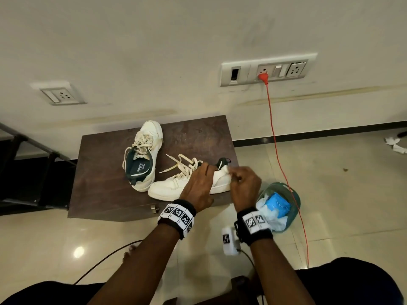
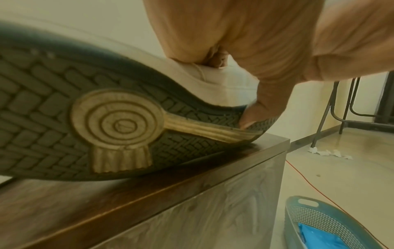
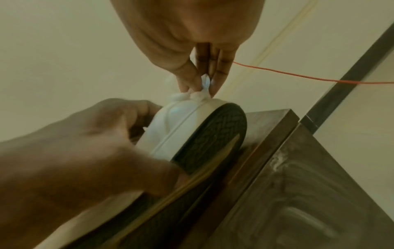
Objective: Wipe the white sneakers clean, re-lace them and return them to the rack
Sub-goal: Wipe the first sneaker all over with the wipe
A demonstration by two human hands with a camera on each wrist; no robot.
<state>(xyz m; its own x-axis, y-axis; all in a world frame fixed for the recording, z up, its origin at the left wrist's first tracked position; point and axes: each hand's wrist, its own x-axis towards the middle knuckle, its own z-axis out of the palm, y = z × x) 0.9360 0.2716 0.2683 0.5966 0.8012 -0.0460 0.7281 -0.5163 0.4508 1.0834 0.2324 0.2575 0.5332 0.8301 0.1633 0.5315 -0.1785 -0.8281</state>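
Observation:
Two white sneakers are on a dark wooden cabinet (image 1: 105, 183). The far sneaker (image 1: 143, 150) stands upright with loose laces. The near sneaker (image 1: 174, 186) is tipped on its side, its dark sole (image 2: 85, 118) facing me and its laces (image 1: 180, 166) loose. My left hand (image 1: 199, 183) grips this sneaker over its upper near the heel, thumb at the sole edge (image 2: 253, 116). My right hand (image 1: 240, 179) pinches a small white wipe (image 3: 203, 89) and presses it on the sneaker's heel (image 3: 183, 118).
A teal basket (image 1: 286, 199) holding a blue pack and white wipes sits on the floor right of the cabinet. An orange cord (image 1: 277, 150) runs from a wall socket down across the floor. A dark rack (image 1: 26, 172) stands at the left. Crumpled tissues (image 1: 394, 145) lie far right.

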